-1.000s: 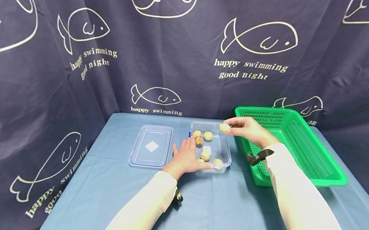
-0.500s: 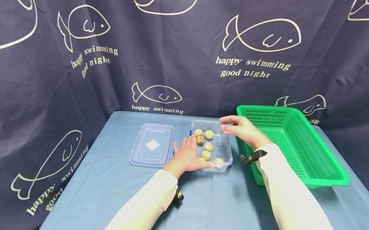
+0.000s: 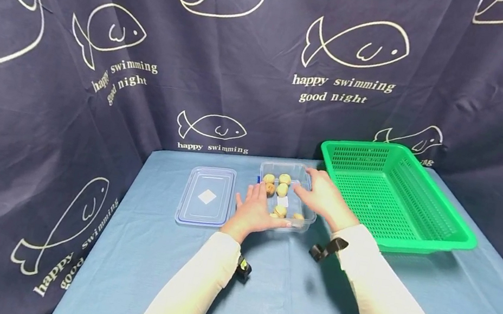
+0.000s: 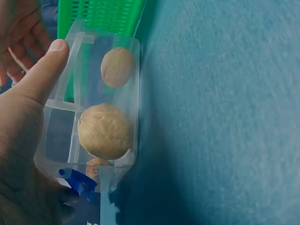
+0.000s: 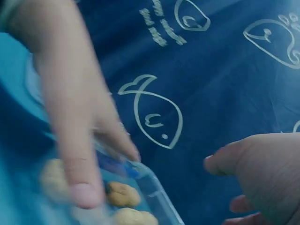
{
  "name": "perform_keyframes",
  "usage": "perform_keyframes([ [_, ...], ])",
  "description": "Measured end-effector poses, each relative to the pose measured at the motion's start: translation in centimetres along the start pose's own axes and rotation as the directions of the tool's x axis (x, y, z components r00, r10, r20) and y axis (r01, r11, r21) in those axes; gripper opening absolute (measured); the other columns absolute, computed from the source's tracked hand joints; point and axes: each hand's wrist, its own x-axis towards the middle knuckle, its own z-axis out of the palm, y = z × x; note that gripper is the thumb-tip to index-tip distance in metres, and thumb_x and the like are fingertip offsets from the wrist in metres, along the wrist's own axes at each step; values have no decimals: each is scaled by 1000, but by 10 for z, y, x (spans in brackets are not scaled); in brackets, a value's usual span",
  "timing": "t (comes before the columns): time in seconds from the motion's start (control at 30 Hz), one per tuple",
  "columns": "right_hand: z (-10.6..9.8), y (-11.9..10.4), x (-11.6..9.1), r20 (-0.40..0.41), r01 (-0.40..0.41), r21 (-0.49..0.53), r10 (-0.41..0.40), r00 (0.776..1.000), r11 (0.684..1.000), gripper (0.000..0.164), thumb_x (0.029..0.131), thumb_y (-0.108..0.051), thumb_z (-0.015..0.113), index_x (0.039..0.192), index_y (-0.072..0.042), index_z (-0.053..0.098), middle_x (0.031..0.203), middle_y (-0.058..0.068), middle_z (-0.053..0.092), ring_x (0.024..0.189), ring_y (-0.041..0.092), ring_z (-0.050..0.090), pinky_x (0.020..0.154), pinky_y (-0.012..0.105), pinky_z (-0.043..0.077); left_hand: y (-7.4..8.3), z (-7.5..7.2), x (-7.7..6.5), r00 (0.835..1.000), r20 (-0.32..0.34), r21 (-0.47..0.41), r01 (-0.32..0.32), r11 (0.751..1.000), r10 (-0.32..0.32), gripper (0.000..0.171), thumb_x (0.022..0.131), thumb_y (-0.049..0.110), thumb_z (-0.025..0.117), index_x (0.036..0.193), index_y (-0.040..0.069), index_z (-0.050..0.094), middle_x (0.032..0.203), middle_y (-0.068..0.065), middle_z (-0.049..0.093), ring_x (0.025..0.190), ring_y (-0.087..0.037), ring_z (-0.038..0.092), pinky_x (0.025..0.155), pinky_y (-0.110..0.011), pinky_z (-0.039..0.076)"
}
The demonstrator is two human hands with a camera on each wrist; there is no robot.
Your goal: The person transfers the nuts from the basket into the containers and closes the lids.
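Note:
A clear plastic container [image 3: 294, 169] with a blue clip [image 4: 79, 183] sits near the table's back edge. Several pale walnuts [image 3: 285, 179] lie inside it, and a darker walnut [image 3: 270, 189] is by its left wall. My left hand [image 3: 253, 213] rests at the container's near left corner, fingers along the left side and thumb stretched along the near rim. Over the right rim is my right hand [image 3: 324, 196], thumb and fingers apart with nothing between them. In the left wrist view, a walnut [image 4: 105, 131] shows large through the clear wall.
A rectangular clear lid [image 3: 204, 212] with a white label lies flat to the left of the container. On the right stands a green perforated basket [image 3: 457, 242]. A dark curtain [image 3: 243, 84] with fish drawings hangs behind the blue-covered table [image 3: 268, 302].
My right hand held a walnut at the container's back right corner, then let it go inside. The hand has since come nearer along the right rim. My left hand has stayed put.

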Motion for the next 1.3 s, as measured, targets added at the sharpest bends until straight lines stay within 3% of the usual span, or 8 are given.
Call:
perform_keyframes([
  [0.17, 28, 9, -23, -84, 35, 53, -31, 996, 998, 69, 100, -29, 58, 145, 18, 35, 140, 42, 44, 133, 52, 43, 110, 60, 35, -4, -3, -4, 1000, 6, -32, -28, 999, 28, 133, 71, 73, 77, 161, 1, 11, 168, -17, 16, 155, -35, 9, 118, -66, 7],
  [0.3, 49, 33, -25, -59, 68, 70, -64, 996, 995, 74, 101, -32, 57, 151, 14, 28, 149, 38, 38, 140, 49, 36, 114, 59, 29, -9, -7, -6, 999, 7, -37, -51, 998, 51, 131, 73, 72, 77, 161, 1, 11, 168, -17, 16, 155, -35, 8, 118, -66, 6],
  [0.5, 70, 54, -25, 11, 34, 71, -35, 999, 997, 89, 102, -46, 53, 155, 14, 13, 159, 36, 24, 147, 48, 25, 119, 57, 22, -18, -5, -3, 998, -2, -19, -69, 997, 69, 131, 73, 75, 73, 162, 3, 10, 168, -15, 16, 156, -33, 6, 119, -65, 5],
  [0.8, 81, 41, -21, 16, 26, 89, -27, 1000, 996, 100, 98, -56, 56, 155, 13, 13, 156, 38, 28, 145, 49, 30, 117, 58, 26, -35, -11, -8, 997, -46, -3, -67, 998, 67, 130, 72, 77, 73, 161, 3, 16, 167, -15, 20, 155, -37, 9, 119, -65, 3],
  [1.3, 91, 38, -23, -35, 8, 164, -2, 999, 986, 99, 98, -53, 59, 158, 8, 10, 161, 32, 22, 149, 44, 25, 120, 53, 21, -41, -10, -8, 997, -58, 10, -52, 999, 53, 128, 72, 78, 72, 162, 5, 17, 167, -14, 22, 155, -37, 8, 119, -65, 1],
])
